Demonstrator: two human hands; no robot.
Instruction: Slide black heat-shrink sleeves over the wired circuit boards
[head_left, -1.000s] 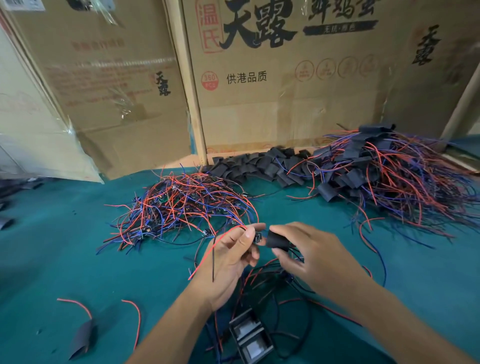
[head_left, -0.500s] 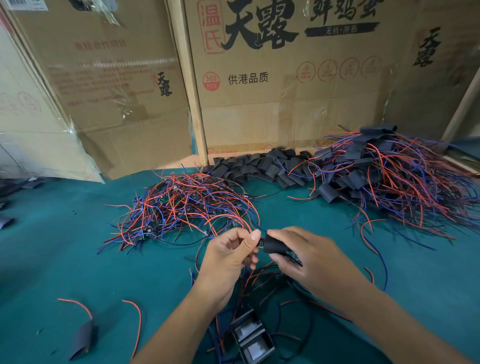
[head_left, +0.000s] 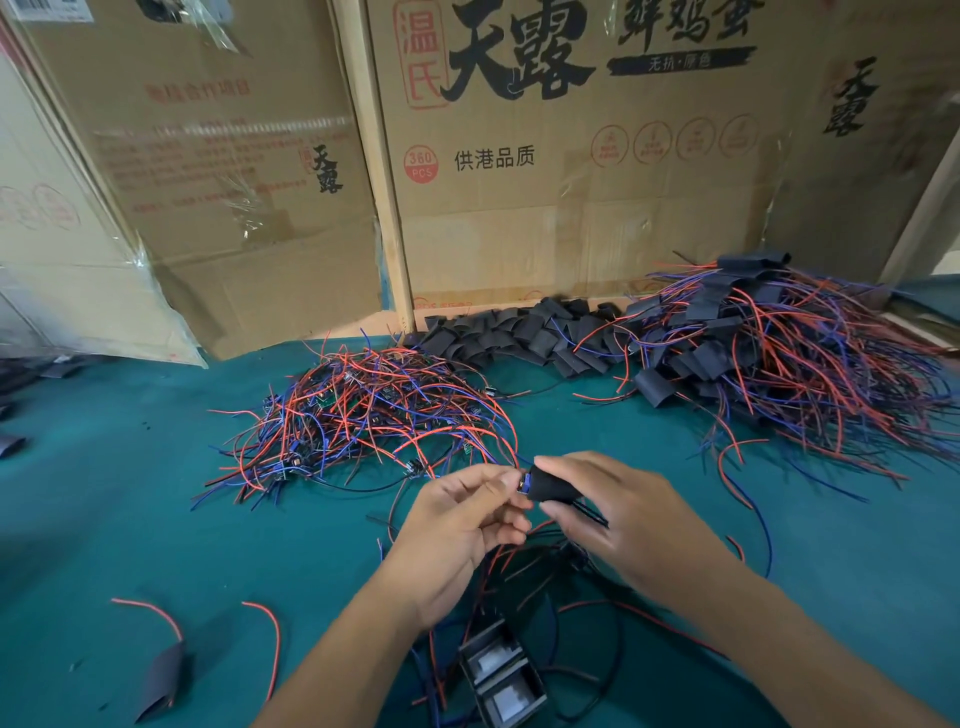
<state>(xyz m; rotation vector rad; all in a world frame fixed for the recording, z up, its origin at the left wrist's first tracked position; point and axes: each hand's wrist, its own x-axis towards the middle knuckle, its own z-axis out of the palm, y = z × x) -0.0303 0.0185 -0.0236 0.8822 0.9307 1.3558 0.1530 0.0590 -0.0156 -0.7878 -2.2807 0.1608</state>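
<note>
Nearest the front edge of the green felt tabletop (head_left: 130, 519), 2 small black-framed box-shaped parts (head_left: 501, 675) are lying among loose wires, and toward the front left corner a stray flat dark sleeve with 2 red leads (head_left: 166, 670) is resting alone.

Just beyond, above the middle of the tabletop, the left hand (head_left: 462, 525) is pinching the exposed end of a small wired circuit board (head_left: 523, 483) between thumb and forefinger, its red and black leads trailing down under the palm. The right hand (head_left: 618, 509) is gripping a black heat-shrink sleeve (head_left: 553, 483) with curled fingers, and the sleeve is already covering most of the board; only a bit of blue and metal is showing at its left mouth.

To do this well, the left hand should probably be holding the board steady and level while the right is easing the sleeve along in line with it, squeezing the edges lightly so the mouth is staying open and no component is snagging.

Farther back, left of centre, a tangled heap of red, blue and black wired boards (head_left: 363, 410) is waiting. Along the back edge a pile of empty black sleeves (head_left: 519, 332) is lying, and toward the back right corner a large mound of sleeved boards with wires (head_left: 779, 353) is sitting. Printed brown cardboard cartons (head_left: 571, 156) are standing behind.
</note>
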